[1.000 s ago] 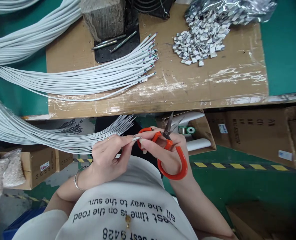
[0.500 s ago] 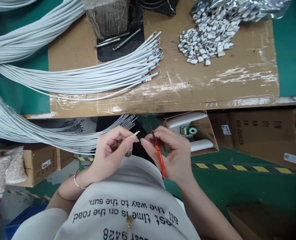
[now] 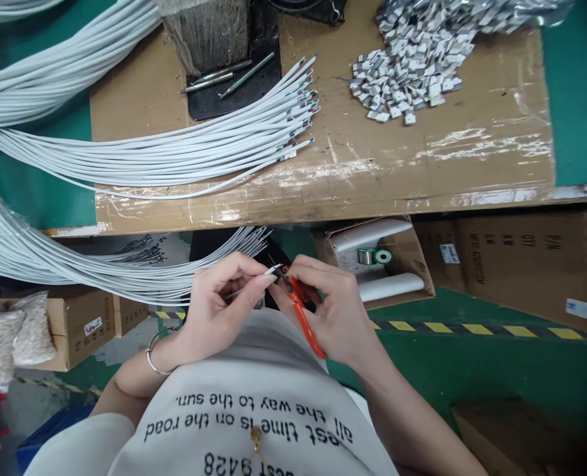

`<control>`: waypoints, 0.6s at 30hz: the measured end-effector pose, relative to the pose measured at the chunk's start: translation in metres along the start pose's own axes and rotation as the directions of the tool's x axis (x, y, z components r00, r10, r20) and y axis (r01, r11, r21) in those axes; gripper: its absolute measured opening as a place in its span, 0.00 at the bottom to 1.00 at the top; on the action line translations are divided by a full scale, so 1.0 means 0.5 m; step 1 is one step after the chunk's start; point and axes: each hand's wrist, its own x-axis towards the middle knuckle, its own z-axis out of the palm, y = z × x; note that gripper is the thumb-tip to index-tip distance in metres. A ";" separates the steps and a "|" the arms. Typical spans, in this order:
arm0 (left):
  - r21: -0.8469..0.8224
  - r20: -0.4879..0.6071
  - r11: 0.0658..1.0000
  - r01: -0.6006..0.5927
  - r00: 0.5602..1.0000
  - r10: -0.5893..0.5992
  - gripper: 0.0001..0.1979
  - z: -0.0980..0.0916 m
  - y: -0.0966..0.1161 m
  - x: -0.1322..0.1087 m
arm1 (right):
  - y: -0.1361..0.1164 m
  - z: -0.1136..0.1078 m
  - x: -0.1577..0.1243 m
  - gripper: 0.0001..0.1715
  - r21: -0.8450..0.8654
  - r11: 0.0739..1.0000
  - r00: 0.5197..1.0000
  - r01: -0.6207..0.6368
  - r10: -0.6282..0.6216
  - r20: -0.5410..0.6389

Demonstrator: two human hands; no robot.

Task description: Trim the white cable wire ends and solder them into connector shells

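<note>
Left hand point(image 3: 219, 301) has thumb and forefinger pinched tight on one thin white cable point(image 3: 272, 270) — tip pokes out toward the right hand point(image 3: 336, 311). Right hand is curled closed round orange-handled scissors point(image 3: 303, 320), blade tips at the cable end; can't tell if they touch it. Both are held over the lap, just below the front edge of the cardboard-covered worktop point(image 3: 472, 158). Fanned bundle of white cables point(image 3: 174, 155) lies on its left half — pile of small grey-white connector shells point(image 3: 402, 79) sits near the far edge.

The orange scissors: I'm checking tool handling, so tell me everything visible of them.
The scissors have orange, plastic-looking handles and short dark blades. The right hand grips them edge-on over the lap, blades pointing up-left at the end of the white cable pinched by the left hand. Whether they touch is unclear.
</note>
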 end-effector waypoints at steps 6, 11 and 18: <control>0.127 -0.041 0.986 -0.107 0.993 0.113 0.06 -0.002 -0.013 -0.005 | -0.003 0.001 -0.001 0.22 0.033 0.996 0.995 -0.083 0.081 0.057; 0.022 -0.052 0.993 -0.114 0.992 0.115 0.05 -0.009 -0.007 -0.012 | 0.020 0.008 0.003 0.24 -0.109 0.982 0.987 -0.155 0.158 0.021; -0.231 0.072 0.953 0.197 0.980 -0.185 0.09 -0.014 -0.008 -0.014 | -0.009 0.015 0.020 0.07 0.397 0.918 0.962 0.002 0.106 -0.252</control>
